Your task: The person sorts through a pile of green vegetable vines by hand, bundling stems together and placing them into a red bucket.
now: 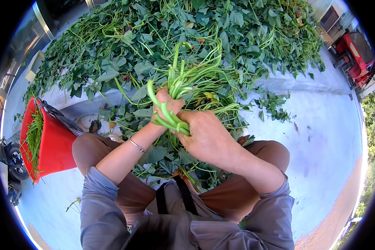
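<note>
My left hand, with a thin bracelet on its wrist, is closed around a bunch of long green stems in front of my knees. The cut or snapped ends point up and away from me. Close beside it, my right hand is closed on thick green stem pieces that bend across my left hand; its fingertips are partly hidden. Just beyond my hands, loose vines and leaves spill down from a large heap of leafy green vines.
A red bucket holding thin green stems tilts at my left knee. A low concrete ledge runs under the heap. Leaf scraps lie on the pale floor to the right. Far right stands a red machine; a black wheel shows at left.
</note>
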Demonstrator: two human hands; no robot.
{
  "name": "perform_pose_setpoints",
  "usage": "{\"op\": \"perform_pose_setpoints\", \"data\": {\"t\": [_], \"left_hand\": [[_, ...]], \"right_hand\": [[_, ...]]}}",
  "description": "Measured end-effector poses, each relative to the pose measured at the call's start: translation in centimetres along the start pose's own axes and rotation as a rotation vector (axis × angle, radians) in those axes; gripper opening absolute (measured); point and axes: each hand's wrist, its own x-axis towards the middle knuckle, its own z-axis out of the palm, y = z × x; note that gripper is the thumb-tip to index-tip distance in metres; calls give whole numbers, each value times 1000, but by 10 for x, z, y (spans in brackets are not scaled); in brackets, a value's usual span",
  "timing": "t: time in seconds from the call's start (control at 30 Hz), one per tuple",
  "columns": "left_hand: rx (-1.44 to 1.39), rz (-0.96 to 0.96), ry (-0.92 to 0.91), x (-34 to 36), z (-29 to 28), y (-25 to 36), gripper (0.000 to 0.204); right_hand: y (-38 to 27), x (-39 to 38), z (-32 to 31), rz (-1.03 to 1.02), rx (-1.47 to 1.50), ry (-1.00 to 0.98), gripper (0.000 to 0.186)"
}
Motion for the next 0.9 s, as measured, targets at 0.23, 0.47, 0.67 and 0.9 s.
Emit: {"op": "perform_pose_setpoints", "data": {"t": [0.23,0.47,0.67,0.9], "left_hand": [[-584,-443,-456,12,-53,22,25],[-719,-261,-295,32,-56,62,26],[-629,-348,-432,15,-58,45,35],[-439,-282,-379,2,-49,49,26]], "right_hand": [[61,4,-71,366,606,-37,18],[51,7,17,103,484,-51,36],[58,29,-21,350,670,265,28],[40,42,-54,246,203,157,26]]}}
